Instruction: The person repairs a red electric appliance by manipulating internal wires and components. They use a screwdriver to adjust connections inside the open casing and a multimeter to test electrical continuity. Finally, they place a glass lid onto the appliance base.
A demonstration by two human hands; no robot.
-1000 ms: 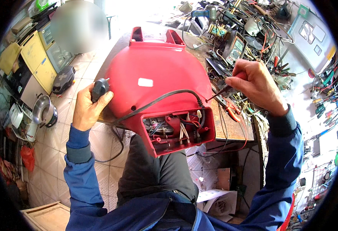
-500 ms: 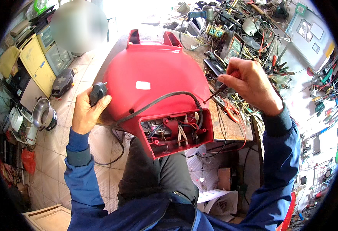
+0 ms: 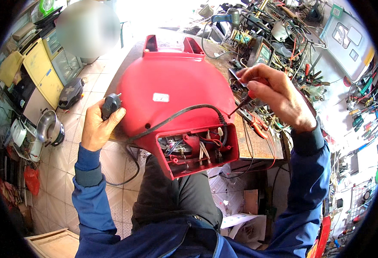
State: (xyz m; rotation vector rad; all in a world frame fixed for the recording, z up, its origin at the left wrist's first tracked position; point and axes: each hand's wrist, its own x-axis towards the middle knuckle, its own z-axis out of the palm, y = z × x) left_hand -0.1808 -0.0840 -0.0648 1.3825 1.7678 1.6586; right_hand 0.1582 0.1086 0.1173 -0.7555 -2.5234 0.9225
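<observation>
My left hand (image 3: 96,127) grips a black power plug (image 3: 110,106) beside the left edge of a large red plastic appliance housing (image 3: 176,81). My right hand (image 3: 279,95) has its fingers around a red-handled screwdriver (image 3: 245,100), its thin dark shaft slanting down to the housing's right side. Whether the tip touches the housing, I cannot tell. At the near end, an open compartment (image 3: 174,168) shows wires and connectors (image 3: 204,151) inside. A black power cord (image 3: 176,112) arches across the housing from a ribbed sleeve by that compartment.
The housing lies on a wooden workbench (image 3: 264,148). Orange-handled pliers (image 3: 258,127), a multimeter (image 3: 264,53) and heaped cables and tools (image 3: 292,32) crowd its right side. A metal pot (image 3: 49,124) and a black case (image 3: 71,92) stand on the tiled floor at left. A person's blurred shape is behind.
My right hand has shifted its grip on the screwdriver, its fingers loosening and more of the red handle showing. My left hand and the plug have barely moved.
</observation>
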